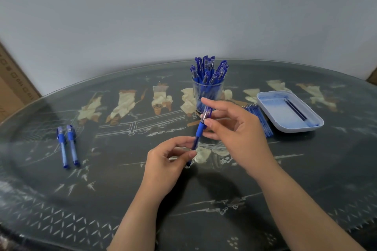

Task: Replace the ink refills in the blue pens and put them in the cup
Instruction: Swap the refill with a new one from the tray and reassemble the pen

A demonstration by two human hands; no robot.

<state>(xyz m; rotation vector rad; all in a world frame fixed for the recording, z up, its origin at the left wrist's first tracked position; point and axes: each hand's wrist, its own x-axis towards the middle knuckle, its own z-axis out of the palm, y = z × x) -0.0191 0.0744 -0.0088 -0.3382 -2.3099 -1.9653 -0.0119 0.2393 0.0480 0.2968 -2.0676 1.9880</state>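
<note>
While both hands pinch one blue pen (201, 126), left hand (169, 161) low, right hand (234, 128) high, cup (208, 93) stands behind.

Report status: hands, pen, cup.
Left hand, right hand both grip one pen. Cup behind it, nearly full. Two pens lie left. Nothing blocks the cup.
</note>
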